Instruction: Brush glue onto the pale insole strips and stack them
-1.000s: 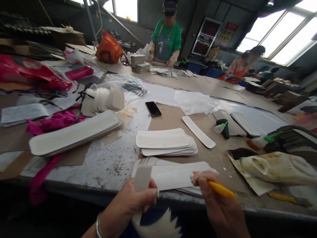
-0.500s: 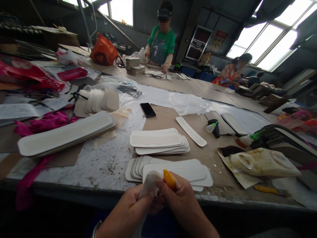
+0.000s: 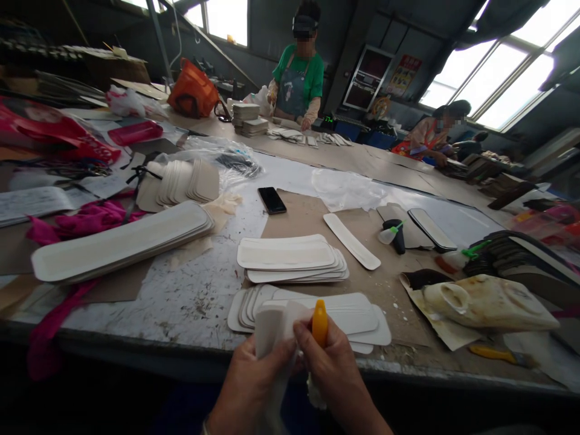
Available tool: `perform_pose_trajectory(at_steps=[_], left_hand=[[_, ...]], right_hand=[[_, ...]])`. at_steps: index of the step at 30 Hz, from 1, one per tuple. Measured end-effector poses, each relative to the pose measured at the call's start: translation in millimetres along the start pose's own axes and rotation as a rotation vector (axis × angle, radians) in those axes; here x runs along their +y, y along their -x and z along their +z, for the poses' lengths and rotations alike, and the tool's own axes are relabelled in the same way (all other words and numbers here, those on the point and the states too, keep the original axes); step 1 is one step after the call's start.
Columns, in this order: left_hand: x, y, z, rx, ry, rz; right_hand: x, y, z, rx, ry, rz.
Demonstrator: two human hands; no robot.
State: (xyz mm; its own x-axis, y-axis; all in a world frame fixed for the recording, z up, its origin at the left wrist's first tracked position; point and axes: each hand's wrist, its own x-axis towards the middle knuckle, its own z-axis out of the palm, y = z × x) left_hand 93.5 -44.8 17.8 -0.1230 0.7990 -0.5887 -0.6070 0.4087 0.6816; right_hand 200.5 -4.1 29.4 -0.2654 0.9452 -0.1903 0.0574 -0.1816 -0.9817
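Note:
Low in the middle of the view my left hand [image 3: 249, 380] is closed around a long white strip [image 3: 272, 326], folded so its two ends stand up side by side. My right hand [image 3: 335, 374] sits close against it, pinching the strip's edge and gripping a yellow-handled tool [image 3: 319, 323] that points upward. Just beyond both hands, at the table's near edge, lies a fanned pile of white strips [image 3: 344, 314]. Behind that pile is a neater stack of the same pieces [image 3: 290, 258].
A long white stack [image 3: 118, 241] and a fan of beige pieces [image 3: 185, 181] lie left. A black phone [image 3: 272, 200], a single strip [image 3: 351, 240], a glue-crusted container [image 3: 489, 302] and a yellow brush [image 3: 493, 353] are ahead and right. Two other people [image 3: 299, 72] work at the far side.
My hands came together: the right hand left the flat strip on the pile and moved left to the strip held by my left hand. The yellow tool now points up.

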Motion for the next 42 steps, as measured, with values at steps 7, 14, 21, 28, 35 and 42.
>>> perform_pose_trajectory(at_steps=[7, 14, 21, 28, 35, 42], left_hand=[[-27.6, 9.6, -21.6, -0.131, -0.169, -0.025], [3.0, -18.4, -53.3, 0.310, -0.361, 0.063], [16.6, -36.0, -39.6, 0.215, -0.482, -0.030], [29.5, -35.1, -43.7, 0.160, -0.475, -0.076], [37.5, -35.4, -48.4, 0.184, -0.510, -0.108], [36.7, -36.8, -54.1, 0.139, -0.560, -0.082]], right_hand=[[-10.4, -7.6, -50.0, 0.151, 0.177, 0.018], [-36.6, -32.1, -67.3, -0.391, 0.507, 0.172], [-38.7, -50.6, -41.7, -0.730, 0.609, 0.225], [-54.3, -41.2, -48.8, -0.843, 0.919, 0.303], [-51.9, -79.6, -7.9, -0.795, 1.199, 0.128], [-34.4, -104.1, 8.6, -0.760, 1.330, 0.083]])
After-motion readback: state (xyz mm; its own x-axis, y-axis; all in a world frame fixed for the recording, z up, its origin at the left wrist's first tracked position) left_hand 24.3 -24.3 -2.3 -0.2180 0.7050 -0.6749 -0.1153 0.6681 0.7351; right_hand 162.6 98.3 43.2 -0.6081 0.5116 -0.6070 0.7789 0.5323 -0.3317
